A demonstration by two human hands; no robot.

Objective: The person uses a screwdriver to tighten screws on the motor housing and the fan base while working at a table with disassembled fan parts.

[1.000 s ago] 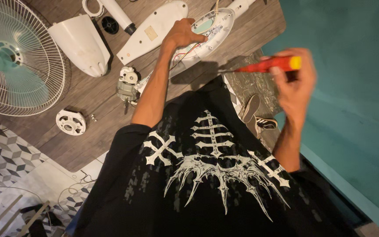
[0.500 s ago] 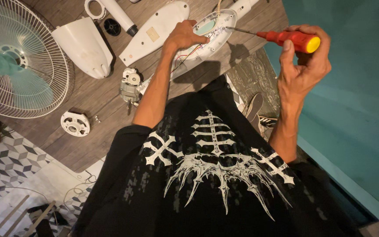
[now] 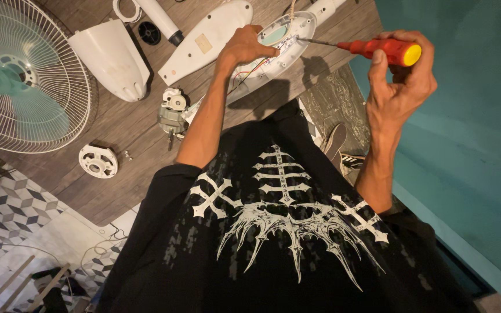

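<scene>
The table [image 3: 134, 191] fills the upper left and middle of the frame. On it, the fan grille [image 3: 21, 75] lies at the far left edge. Right of the grille lies a shell cover [image 3: 111, 58], and right of that a long flat panel [image 3: 207, 40]. A tube [image 3: 159, 20] sits at the top between them. Below the shell cover lies the motor [image 3: 173, 113], and lower left of it a round disc [image 3: 98, 160]. The open fan base [image 3: 276, 43] lies at upper middle, with the left hand [image 3: 244, 49] on it. The right hand [image 3: 401, 81], at upper right, holds the screwdriver [image 3: 366, 49], its tip in the fan base.
</scene>
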